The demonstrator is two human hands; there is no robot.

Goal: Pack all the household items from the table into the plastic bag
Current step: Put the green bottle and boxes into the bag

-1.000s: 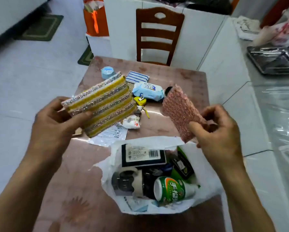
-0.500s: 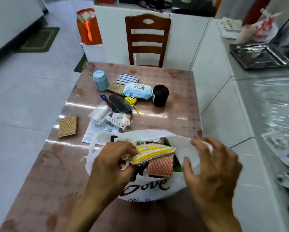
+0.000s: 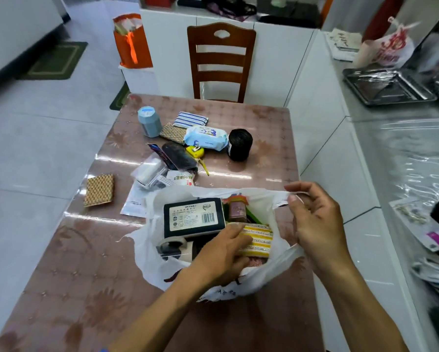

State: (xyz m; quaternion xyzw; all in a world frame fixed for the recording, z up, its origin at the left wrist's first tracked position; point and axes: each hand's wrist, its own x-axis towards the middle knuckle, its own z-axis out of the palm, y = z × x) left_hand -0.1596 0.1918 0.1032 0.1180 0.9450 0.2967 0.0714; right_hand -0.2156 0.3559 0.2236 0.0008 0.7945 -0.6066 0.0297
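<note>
The white plastic bag [image 3: 264, 278] is seen lying on the near part of the surface [image 3: 60, 288], its mouth opened upward and toward the far side, its long axis running roughly left to right; its film is thin, crumpled and printed with dark lettering on the near wall; inside, a dark box with a white barcode label [image 3: 193, 217] is laid flat with its long side across the bag, a small brown jar [image 3: 236, 210] is stood just beside it, and a yellow-and-silver striped sponge pack [image 3: 258, 240] is lodged at the right; the left hand [image 3: 219, 257] is sunk into the bag, its grip closed on the striped pack; the right hand [image 3: 315, 224] is held at the bag's right rim, a fold of the film pinched between thumb and fingers; farther off, a blue wipes packet [image 3: 205, 137], a black roll [image 3: 239, 144], a blue-grey canister [image 3: 149, 121], and a woven pad [image 3: 99, 190] are left unpacked.
</note>
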